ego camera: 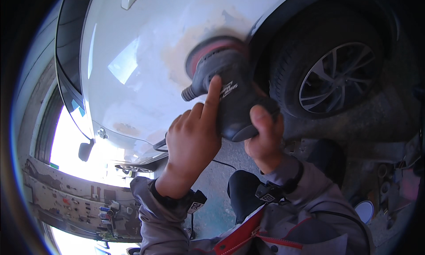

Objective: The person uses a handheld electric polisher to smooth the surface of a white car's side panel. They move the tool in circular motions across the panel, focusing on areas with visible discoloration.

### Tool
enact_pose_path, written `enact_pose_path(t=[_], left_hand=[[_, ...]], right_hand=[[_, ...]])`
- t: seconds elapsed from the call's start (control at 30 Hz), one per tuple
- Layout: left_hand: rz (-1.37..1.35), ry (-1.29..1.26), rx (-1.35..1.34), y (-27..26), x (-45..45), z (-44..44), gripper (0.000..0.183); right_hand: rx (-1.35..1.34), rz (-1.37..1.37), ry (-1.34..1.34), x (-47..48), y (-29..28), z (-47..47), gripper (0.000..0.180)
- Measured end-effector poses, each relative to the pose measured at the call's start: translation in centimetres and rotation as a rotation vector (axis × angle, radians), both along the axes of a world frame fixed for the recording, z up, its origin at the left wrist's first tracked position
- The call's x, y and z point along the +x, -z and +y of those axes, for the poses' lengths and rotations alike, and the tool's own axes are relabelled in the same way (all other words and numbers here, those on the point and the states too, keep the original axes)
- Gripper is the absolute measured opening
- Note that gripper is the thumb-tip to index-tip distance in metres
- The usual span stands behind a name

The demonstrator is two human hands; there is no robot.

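A black electric sander (232, 95) with a round, reddish pad (199, 55) lies between my hands, tilted against a light-coloured car body panel (146, 89). My left hand (196, 132) grips the sander's side, its index finger stretched along the housing. Around the rear end of the tool is my right hand (265, 132), thumb on top. Beneath and around the pad, the panel shows a dull tan and grey patch (172, 60). Part of the pad's edge is blurred, and its face is hidden against the panel.
Right of the sander is a car wheel (335, 79) in its dark arch. A thin black cable (224, 163) runs over the concrete floor (212, 195). Tools and cans hang or stand along a worn board (79, 205) at lower left. A round white lid or container (364, 211) lies at lower right.
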State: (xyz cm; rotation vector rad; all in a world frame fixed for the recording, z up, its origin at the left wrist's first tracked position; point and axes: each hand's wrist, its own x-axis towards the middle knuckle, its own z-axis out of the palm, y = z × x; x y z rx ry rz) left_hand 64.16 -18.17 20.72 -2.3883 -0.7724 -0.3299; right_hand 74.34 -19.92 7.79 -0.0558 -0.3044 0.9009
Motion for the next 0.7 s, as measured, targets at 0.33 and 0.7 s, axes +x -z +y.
enact_pose_path(t=[0.33,0.7], left_hand=[[0.090,-0.114,-0.077,9.5,-8.4,2.8,0.092],[0.103,-0.187,-0.133,15.6,-11.9,2.1,0.089]], right_hand=[[-0.111,0.032,-0.102,-8.9,10.9,2.3,0.092],[-0.176,0.079,-0.246,-12.0,16.2,1.3,0.083]])
